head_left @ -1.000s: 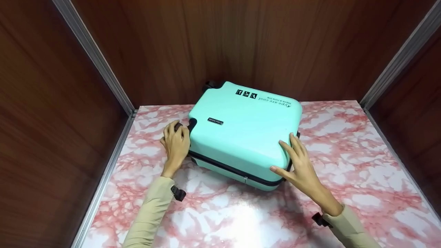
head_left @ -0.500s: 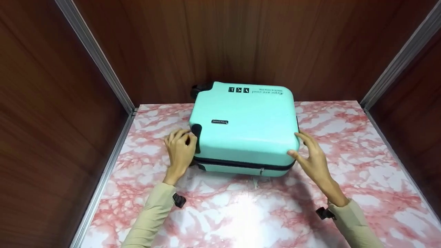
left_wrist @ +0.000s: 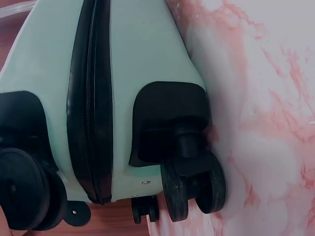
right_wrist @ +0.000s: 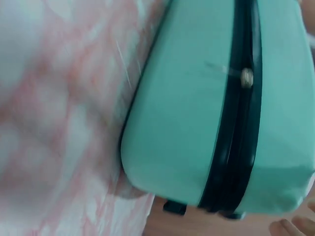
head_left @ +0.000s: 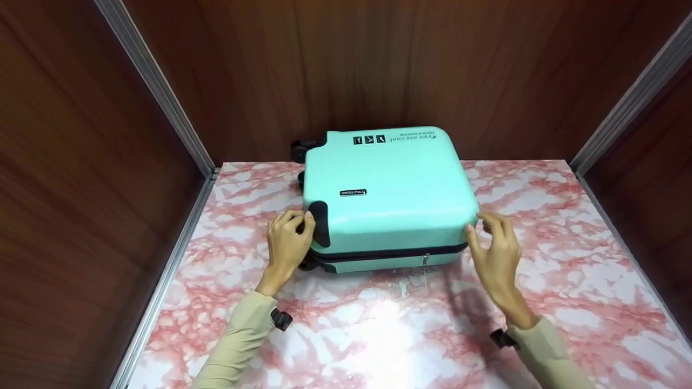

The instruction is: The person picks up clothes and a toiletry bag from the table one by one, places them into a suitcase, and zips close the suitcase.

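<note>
A mint-green hard-shell suitcase (head_left: 389, 183) lies flat on a pink-and-white marbled surface, its wheeled end to the left. My left hand (head_left: 288, 240) curls its fingers at the near left corner, by the black corner guard (head_left: 320, 222), and holds the upper wheel there. That wheel (left_wrist: 22, 189) shows in the left wrist view, with a sliver of skin at its edge. At the near right corner, the fingertips and thumb of my right hand (head_left: 496, 254) lightly touch the shell or hover close to it. The right wrist view shows a zipper pull (right_wrist: 247, 77) on the black zipper band.
Dark wooden panels (head_left: 378, 65) stand behind and on both sides, with metal strips (head_left: 162, 92) along their corners. The marbled surface (head_left: 335, 329) stretches in front of the suitcase. A lower wheel (left_wrist: 194, 187) sits close to the surface.
The suitcase has turned so its near long side now lies almost level across the view. Its right end swung away from me. Both hands followed, the right one shifting outward.
</note>
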A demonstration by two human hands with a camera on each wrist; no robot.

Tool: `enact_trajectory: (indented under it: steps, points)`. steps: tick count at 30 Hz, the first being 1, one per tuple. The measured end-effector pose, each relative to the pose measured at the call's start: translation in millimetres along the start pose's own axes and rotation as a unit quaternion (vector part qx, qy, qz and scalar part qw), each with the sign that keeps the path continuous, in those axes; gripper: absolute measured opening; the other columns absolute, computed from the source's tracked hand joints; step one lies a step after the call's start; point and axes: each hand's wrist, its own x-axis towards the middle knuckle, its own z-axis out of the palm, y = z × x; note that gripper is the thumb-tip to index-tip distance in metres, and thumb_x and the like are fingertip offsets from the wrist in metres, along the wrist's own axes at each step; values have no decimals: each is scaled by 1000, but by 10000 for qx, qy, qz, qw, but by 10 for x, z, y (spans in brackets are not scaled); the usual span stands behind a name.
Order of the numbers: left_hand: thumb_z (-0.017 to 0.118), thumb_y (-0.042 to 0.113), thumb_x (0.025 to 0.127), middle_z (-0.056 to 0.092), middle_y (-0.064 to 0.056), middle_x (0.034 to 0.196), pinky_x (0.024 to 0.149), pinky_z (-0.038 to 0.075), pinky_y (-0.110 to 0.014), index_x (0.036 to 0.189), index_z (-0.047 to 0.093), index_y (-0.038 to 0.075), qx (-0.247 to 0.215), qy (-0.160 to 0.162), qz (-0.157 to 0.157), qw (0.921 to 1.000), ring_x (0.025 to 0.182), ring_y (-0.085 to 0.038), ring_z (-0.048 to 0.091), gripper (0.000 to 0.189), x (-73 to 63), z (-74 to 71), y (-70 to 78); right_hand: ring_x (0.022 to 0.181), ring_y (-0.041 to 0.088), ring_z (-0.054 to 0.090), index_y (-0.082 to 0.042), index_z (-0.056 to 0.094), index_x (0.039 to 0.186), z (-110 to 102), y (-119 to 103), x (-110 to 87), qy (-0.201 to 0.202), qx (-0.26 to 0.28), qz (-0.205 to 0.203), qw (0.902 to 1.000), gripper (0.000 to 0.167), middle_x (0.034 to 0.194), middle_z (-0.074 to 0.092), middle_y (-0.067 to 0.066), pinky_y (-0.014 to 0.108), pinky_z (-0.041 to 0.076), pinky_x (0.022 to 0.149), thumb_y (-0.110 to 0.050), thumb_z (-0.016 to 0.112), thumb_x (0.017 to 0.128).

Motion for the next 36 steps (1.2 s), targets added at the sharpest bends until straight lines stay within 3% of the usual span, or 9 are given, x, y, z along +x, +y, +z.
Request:
enact_trajectory:
  steps: [6, 8, 12, 19, 22, 29, 32, 34, 36]
  points:
    - [61, 12, 95, 69, -5, 80, 78, 48, -46, 75, 74, 4, 11, -139, -109, 9998, 78, -27, 65, 26, -1, -16, -57, 42, 7, 41, 7, 64, 124, 17, -292, -146, -515, -420, -284, 9974, 34, 130, 57, 30, 20, 31, 38, -5, 67, 92]
    - [61, 10, 94, 68, -4, 77, 75, 46, -45, 71, 72, 5, 21, -162, -87, 9998, 75, -27, 64, 26, -9, -16, -54, 40, 0, 24, 9, 59, 129, 21, -338, -160, -794, -519, -262, 9951, 39, 134, 50, 33, 21, 25, 34, -8, 64, 95]
    - [61, 9, 93, 67, -3, 72, 73, 40, -44, 65, 70, 6, 32, -217, -13, 9998, 69, -26, 62, 29, -23, -14, -5, 38, 0, 26, 14, 50, 134, 43, -331, -137, -1165, -474, -157, 9919, 45, 140, 41, 38, 23, 26, 33, -8, 61, 96]
    - [60, 11, 92, 64, -2, 63, 67, 38, -41, 58, 68, 4, 357, -591, 573, 9960, 57, -25, 59, 36, -60, 1, 225, 50, 31, 56, 20, 32, 142, 144, -140, 23, -1617, -270, 138, 9864, 59, 149, 15, 43, 34, 42, 41, -8, 59, 98]
    - [59, 14, 93, 61, 0, 60, 62, 38, -40, 55, 66, 6, 430, -681, 747, 9940, 56, -24, 57, 40, -60, -9, 289, 78, 44, 63, 18, 29, 145, 153, -98, 58, -1638, -167, 333, 9858, 60, 152, 12, 41, 39, 44, 50, -8, 57, 99]
    - [60, 17, 94, 58, 2, 59, 51, 43, -37, 54, 61, 11, -41, -477, 79, 9988, 51, -20, 53, 41, -20, -99, 172, 44, 6, 33, 12, 41, 142, 104, -238, -104, -1410, -60, 103, 9899, 53, 145, 33, 38, 23, 32, 37, -4, 60, 96]
    - [60, 15, 94, 48, 4, 51, 46, 37, -35, 49, 54, 13, -260, -475, -272, 9982, 46, -17, 44, 45, 2, -126, 89, 43, 4, 30, 12, 41, 143, 106, -326, -164, -1611, 74, -15, 9869, 53, 146, 35, 36, 24, 30, 36, -5, 60, 96]
    - [61, 13, 93, 43, 7, 48, 46, 34, -32, 46, 50, 15, -342, -584, -316, 9972, 45, -14, 40, 48, 7, -128, 61, 59, 15, 56, 12, 38, 145, 114, -366, -181, -1874, 190, 98, 9820, 55, 149, 30, 35, 30, 50, 52, -8, 59, 98]
    - [62, 12, 91, 36, 7, 48, 47, 30, -30, 46, 43, 16, -405, -744, -237, 9961, 45, -13, 34, 49, 3, -124, 61, 99, 33, 65, 13, 32, 147, 122, -388, -187, -2162, 250, 287, 9756, 59, 153, 23, 34, 43, 54, 83, -12, 58, 100]
